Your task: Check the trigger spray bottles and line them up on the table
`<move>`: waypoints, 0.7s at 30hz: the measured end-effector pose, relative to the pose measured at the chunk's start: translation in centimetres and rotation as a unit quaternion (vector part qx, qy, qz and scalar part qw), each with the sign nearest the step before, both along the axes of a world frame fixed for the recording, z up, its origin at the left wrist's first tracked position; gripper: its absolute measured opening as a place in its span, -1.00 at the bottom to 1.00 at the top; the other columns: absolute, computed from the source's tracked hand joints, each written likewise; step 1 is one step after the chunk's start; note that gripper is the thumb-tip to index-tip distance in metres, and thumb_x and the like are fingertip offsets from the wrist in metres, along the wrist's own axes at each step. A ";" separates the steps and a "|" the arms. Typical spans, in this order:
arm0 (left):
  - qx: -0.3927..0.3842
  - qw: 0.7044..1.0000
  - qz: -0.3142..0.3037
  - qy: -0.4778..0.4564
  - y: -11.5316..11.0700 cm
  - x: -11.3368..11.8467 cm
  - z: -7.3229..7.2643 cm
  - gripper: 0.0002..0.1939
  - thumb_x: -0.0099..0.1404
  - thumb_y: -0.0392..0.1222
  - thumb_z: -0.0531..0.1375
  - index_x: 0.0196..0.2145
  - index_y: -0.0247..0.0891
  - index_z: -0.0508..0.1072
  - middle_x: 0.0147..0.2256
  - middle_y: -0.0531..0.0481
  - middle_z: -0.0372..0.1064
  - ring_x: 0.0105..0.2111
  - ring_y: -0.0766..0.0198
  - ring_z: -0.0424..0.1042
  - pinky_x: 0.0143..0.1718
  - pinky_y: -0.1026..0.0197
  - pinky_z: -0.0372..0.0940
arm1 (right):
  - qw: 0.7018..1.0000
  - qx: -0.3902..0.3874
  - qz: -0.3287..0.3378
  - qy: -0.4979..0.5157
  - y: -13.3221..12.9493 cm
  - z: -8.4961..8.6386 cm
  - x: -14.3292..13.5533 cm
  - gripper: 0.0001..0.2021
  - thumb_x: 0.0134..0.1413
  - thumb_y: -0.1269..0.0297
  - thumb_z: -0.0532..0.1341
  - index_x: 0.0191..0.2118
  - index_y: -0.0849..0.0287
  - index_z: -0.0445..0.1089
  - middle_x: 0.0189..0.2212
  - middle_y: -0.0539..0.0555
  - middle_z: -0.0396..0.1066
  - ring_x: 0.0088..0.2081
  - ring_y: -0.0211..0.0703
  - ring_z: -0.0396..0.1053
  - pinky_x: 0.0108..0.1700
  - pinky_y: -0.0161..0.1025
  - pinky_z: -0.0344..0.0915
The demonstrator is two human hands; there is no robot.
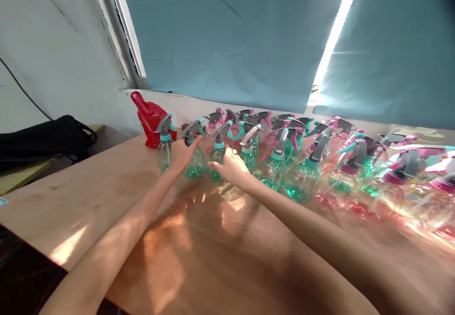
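Several small spray bottles stand in rows at the far side of a brown table (106,196), green ones on the left and pink ones toward the right. My left hand (182,154) is wrapped around a green spray bottle (195,163) with a grey trigger, near the left end of the rows. My right hand (231,165) reaches in beside it, fingers against another green spray bottle (216,159). A lone green bottle (164,151) stands just left of my left hand.
A red plastic bag (149,118) lies behind the bottles at the left. A black bag (42,139) rests on a lower surface at far left. Blue curtains (231,35) hang over the window behind, with a bright gap. More pink bottles (408,182) crowd the right side.
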State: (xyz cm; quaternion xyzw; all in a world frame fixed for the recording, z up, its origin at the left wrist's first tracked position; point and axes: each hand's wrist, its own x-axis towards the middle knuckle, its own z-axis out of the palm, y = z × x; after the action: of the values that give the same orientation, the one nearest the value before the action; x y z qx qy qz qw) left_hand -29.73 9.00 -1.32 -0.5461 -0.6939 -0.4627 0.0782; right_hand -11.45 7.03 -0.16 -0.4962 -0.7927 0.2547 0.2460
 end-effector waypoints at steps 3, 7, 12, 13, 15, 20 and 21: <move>0.001 1.000 -0.012 -0.005 0.4 0.3 0.1 -0.58 0.27 0.10 0.15 -0.16 -0.30 0.53 -0.19 -0.21 0.54 -0.10 -0.05 0.49 -0.05 0.11 0.30 | 1.000 -0.018 -0.002 0.010 0.5 0.0 -0.4 -0.31 0.15 0.12 0.21 0.28 0.37 -0.02 0.18 0.53 0.12 -0.03 0.22 0.44 -0.11 -0.04 0.41; -0.015 1.000 -0.020 -0.019 0.3 0.5 0.3 -0.54 0.24 0.13 0.18 -0.11 -0.31 0.50 -0.16 -0.23 0.53 -0.06 -0.09 0.47 -0.03 0.07 0.30 | 0.999 -0.038 -0.001 0.027 1.1 -0.4 -0.8 -0.35 0.16 0.15 0.22 0.24 0.37 0.00 0.12 0.53 0.17 -0.24 0.09 0.53 -0.33 -0.12 0.47; -0.048 0.998 -0.033 -0.036 -0.6 0.4 0.9 -0.43 0.13 0.09 0.30 0.02 -0.29 0.40 -0.13 -0.23 0.52 -0.05 -0.10 0.47 -0.02 0.05 0.31 | 0.996 -0.072 0.006 0.054 1.9 -1.0 -1.0 -0.41 0.14 0.16 0.25 0.17 0.32 0.03 0.06 0.45 0.25 -0.45 -0.11 0.52 -0.59 -0.28 0.42; -0.052 0.997 -0.035 -0.040 -1.0 0.4 1.0 -0.39 0.13 0.03 0.31 0.07 -0.30 0.35 -0.10 -0.24 0.50 -0.03 -0.08 0.46 -0.01 0.06 0.31 | 0.996 -0.076 0.006 0.057 1.9 -1.0 -1.0 -0.42 0.14 0.16 0.25 0.15 0.31 0.04 0.06 0.45 0.25 -0.45 -0.12 0.52 -0.60 -0.30 0.41; -0.058 0.996 -0.038 -0.047 -2.0 0.4 1.2 -0.28 0.13 -0.08 0.33 0.18 -0.35 0.23 -0.01 -0.27 0.46 0.01 -0.04 0.45 0.03 0.07 0.30 | 0.995 -0.079 0.006 0.058 2.0 -1.0 -1.0 -0.43 0.14 0.15 0.27 0.13 0.31 0.06 0.07 0.46 0.24 -0.42 -0.11 0.53 -0.60 -0.31 0.41; -0.074 0.995 -0.028 -0.055 -6.0 0.5 1.7 -0.21 0.13 -0.15 0.31 0.25 -0.33 0.12 0.12 -0.30 0.35 0.13 -0.06 0.33 0.13 -0.04 0.23 | 0.996 -0.077 0.007 0.051 1.9 -0.5 -0.7 -0.37 0.10 0.11 0.31 0.14 0.33 0.06 0.06 0.52 0.25 -0.46 -0.03 0.54 -0.57 -0.21 0.44; -0.079 0.995 -0.024 -0.060 -6.8 0.5 1.8 -0.22 0.15 -0.14 0.30 0.26 -0.34 0.10 0.13 -0.31 0.32 0.14 -0.06 0.33 0.13 -0.05 0.23 | 0.996 -0.078 0.008 0.049 1.9 -0.4 -0.7 -0.35 0.09 0.11 0.32 0.15 0.34 0.06 0.05 0.54 0.26 -0.47 -0.01 0.54 -0.57 -0.19 0.44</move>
State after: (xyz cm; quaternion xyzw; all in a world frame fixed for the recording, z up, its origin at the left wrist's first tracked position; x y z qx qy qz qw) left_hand -29.28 2.24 0.50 -0.5382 -0.7183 -0.4405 -0.0179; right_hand -12.15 8.91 -0.53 -0.4942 -0.7616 0.3417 0.2429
